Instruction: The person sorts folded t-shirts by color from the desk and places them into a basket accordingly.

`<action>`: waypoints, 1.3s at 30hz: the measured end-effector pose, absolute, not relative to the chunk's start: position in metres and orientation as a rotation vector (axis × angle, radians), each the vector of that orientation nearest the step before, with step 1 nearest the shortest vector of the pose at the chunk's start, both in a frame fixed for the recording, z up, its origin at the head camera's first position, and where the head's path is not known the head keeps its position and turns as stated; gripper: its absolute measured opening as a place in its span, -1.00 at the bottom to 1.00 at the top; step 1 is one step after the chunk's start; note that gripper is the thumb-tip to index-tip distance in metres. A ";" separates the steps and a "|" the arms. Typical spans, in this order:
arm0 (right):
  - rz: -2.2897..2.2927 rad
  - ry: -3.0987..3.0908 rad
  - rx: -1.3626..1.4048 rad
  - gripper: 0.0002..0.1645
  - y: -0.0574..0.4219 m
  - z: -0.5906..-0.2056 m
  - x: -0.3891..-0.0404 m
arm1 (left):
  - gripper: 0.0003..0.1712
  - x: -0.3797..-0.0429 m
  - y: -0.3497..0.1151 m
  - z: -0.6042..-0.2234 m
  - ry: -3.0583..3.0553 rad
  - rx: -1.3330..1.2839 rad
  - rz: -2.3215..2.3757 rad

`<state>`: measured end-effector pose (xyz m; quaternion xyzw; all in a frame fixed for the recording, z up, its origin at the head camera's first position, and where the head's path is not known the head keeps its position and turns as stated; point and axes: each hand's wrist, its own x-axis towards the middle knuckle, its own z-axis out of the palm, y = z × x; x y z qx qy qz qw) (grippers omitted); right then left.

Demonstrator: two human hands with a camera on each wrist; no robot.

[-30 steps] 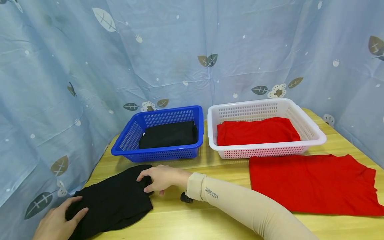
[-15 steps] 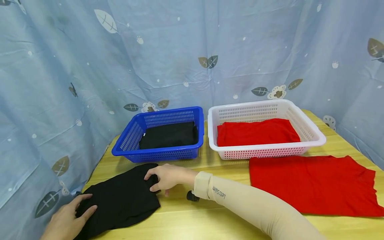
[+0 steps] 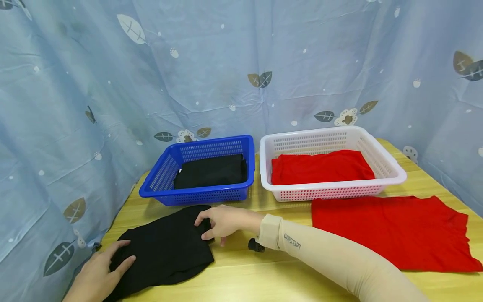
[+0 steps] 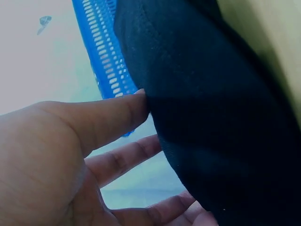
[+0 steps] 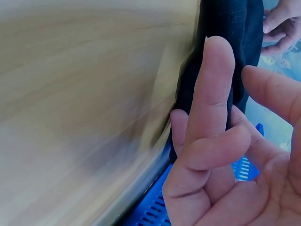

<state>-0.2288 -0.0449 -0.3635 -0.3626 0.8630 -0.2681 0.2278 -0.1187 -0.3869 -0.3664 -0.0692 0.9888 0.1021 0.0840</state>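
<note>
A black garment (image 3: pixel 166 247) lies flattened and partly folded at the front left of the table. My left hand (image 3: pixel 99 268) rests on its left end, thumb and forefinger spread apart. In the left wrist view, that hand's rather straight thumb (image 4: pixel 127 110) touches the cloth's edge, while the other fingertips are hidden behind it. At the garment's right end, my right hand (image 3: pixel 224 222) grips the cloth with bent fingers, below the blue basket (image 3: pixel 196 193). The right wrist view has several of its fingers (image 5: pixel 214 89) against the dark fabric (image 5: pixel 225 19).
Black folded clothes (image 3: pixel 211 170) lie in the blue basket. Beside it stands a white basket (image 3: pixel 336 184) holding red folded clothing (image 3: pixel 320 167). A red garment (image 3: pixel 392 233) is spread on the wooden table (image 3: pixel 241 277) at right. A blue leaf-print curtain (image 3: pixel 211 63) hangs behind.
Both hands and the black garment have shifted together to the right across the table. The garment keeps much the same shape. Baskets and red garment stay put.
</note>
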 end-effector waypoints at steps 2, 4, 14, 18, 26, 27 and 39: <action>-0.741 2.375 -0.993 -0.52 -0.041 -0.363 -0.229 | -0.14 -0.120 -0.383 -0.366 2.958 -0.181 0.290; -0.746 2.371 -0.995 -0.52 -0.037 -0.363 -0.229 | -0.13 -0.120 -0.380 -0.366 2.961 -0.167 0.288; -0.794 2.358 -0.972 -0.53 -0.014 -0.367 -0.231 | -0.11 -0.123 -0.362 -0.370 2.966 -0.144 0.301; -0.806 2.350 -0.965 -0.53 -0.005 -0.366 -0.231 | -0.08 -0.125 -0.354 -0.369 2.955 -0.150 0.321; -0.943 2.197 -0.904 -0.48 0.006 -0.364 -0.232 | -0.22 -0.120 -0.364 -0.367 2.968 -0.103 0.430; -0.960 2.177 -0.900 -0.47 0.007 -0.364 -0.232 | -0.21 -0.119 -0.367 -0.367 2.954 -0.120 0.453; -1.185 1.965 -0.823 -0.27 0.010 -0.371 -0.234 | -0.02 -0.118 -0.386 -0.376 2.743 -0.313 0.774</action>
